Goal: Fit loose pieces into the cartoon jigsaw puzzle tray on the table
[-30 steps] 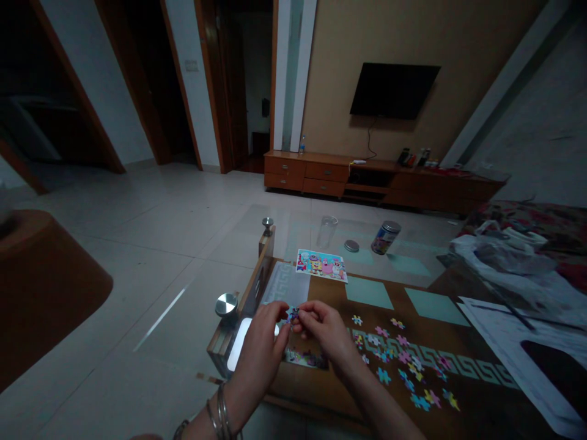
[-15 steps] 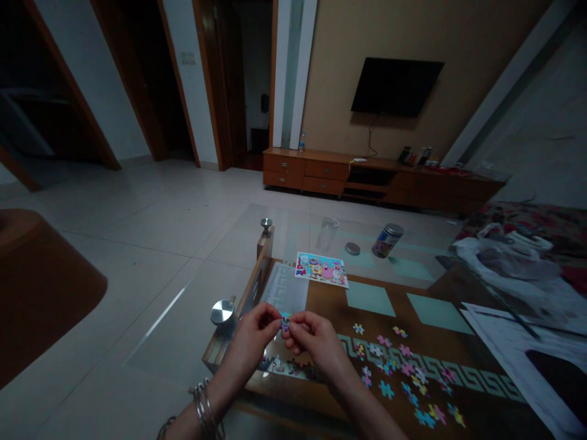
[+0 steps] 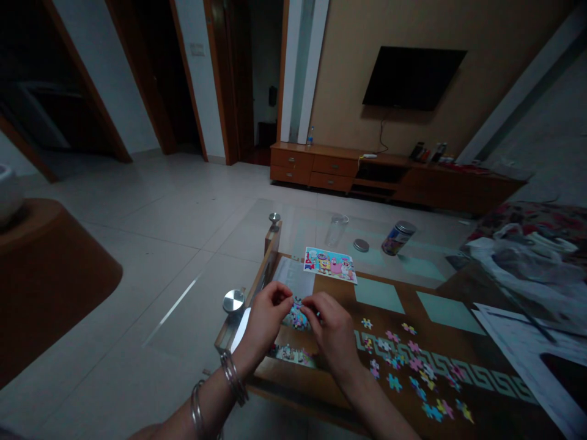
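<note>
My left hand [image 3: 269, 315] is closed in a pinch over the near left part of the glass table, its fingertips at a small jigsaw puzzle piece [image 3: 298, 300]. Facing it, my right hand [image 3: 334, 327] pinches at the other side of the same small piece. A cluster of colourful puzzle pieces [image 3: 299, 319] lies just below the fingertips, partly covered by my hands. Loose puzzle pieces [image 3: 415, 364] are scattered right of my right hand. Beyond my hands lies a cartoon picture card [image 3: 331, 264].
Behind the card stand a clear jar [image 3: 337, 230], a round metal lid [image 3: 361, 245] and a lidded printed can [image 3: 398, 238]. Papers [image 3: 513, 348] and a plastic bag [image 3: 513, 266] are at the right. A brown stool [image 3: 59, 269] stands on the left.
Both hands have shifted slightly away from me, and their fingertips are a little farther apart. More of the puzzle cluster between them shows. The view has turned slightly left.
</note>
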Demonstrator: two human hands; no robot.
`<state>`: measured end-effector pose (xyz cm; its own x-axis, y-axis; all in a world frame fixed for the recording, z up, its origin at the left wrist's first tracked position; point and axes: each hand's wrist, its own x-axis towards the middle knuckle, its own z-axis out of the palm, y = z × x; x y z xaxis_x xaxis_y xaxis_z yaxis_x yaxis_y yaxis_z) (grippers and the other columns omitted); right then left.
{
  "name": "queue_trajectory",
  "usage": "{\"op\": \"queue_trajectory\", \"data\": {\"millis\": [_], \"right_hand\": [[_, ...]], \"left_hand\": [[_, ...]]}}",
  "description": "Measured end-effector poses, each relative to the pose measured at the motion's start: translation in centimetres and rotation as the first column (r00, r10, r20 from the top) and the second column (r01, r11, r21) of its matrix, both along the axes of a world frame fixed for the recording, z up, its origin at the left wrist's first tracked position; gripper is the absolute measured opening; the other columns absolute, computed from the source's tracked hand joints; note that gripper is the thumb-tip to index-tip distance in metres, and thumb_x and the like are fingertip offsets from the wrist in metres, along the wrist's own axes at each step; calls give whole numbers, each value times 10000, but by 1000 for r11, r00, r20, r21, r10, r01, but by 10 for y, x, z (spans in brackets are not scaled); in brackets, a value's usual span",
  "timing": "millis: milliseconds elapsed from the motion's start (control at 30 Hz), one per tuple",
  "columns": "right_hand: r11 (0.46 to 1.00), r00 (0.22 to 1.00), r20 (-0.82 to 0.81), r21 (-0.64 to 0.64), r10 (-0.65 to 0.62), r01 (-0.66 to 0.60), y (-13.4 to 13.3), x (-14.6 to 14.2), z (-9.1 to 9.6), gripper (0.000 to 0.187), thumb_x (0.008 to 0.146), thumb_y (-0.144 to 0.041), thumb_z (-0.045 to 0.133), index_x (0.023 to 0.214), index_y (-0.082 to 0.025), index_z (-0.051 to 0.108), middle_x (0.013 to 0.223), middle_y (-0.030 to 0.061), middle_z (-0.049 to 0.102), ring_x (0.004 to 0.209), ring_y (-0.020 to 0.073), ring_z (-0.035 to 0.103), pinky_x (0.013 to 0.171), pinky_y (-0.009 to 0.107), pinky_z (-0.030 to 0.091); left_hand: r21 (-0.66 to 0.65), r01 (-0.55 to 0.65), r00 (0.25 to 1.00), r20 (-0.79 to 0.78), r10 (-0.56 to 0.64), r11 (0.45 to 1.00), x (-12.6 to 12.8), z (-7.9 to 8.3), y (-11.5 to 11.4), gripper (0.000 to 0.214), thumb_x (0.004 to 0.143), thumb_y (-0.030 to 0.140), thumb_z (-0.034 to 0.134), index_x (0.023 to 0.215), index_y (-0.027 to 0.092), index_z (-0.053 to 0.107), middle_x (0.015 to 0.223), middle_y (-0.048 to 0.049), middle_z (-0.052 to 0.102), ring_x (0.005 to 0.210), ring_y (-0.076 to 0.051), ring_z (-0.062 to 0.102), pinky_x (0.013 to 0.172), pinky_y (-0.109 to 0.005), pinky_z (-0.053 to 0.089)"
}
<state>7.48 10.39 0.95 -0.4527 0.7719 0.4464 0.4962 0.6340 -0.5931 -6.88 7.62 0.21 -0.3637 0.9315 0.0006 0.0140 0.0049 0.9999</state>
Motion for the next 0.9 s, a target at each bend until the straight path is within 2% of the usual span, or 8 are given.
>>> {"op": "queue_trajectory", "data": {"millis": [233, 433, 900], "right_hand": [[997, 997, 79, 71, -27, 21, 2, 2, 4, 90, 856, -128, 566, 833, -189, 628, 807, 31, 640, 769, 184, 593, 699, 277, 431], [999, 986, 162, 40, -40, 34, 3, 4, 1, 88, 831, -112, 599, 788, -185, 620, 793, 24, 616, 767, 183, 577, 680, 274, 423], [1000, 990, 142, 14, -13, 12, 3, 4, 2, 113, 869, -144, 542, 788, -189, 607, 788, 35, 602, 752, 180, 565, 670, 276, 422]], "left_hand": [[-11, -1, 999, 34, 1, 1000, -1, -9, 9, 109, 626, 231, 620, 696, 176, 558, 608, 47, 510, 603, -117, 484, 581, -239, 369], [-9, 12, 998, 62, -11, 1000, -2, -8, 3, 137, 620, 240, 639, 705, 176, 553, 624, 42, 533, 603, -113, 489, 577, -234, 372], [-19, 33, 999, 36, -33, 999, -1, -3, -1, 90, 659, 221, 624, 708, 174, 565, 648, 26, 556, 630, -122, 504, 598, -244, 389]]}}
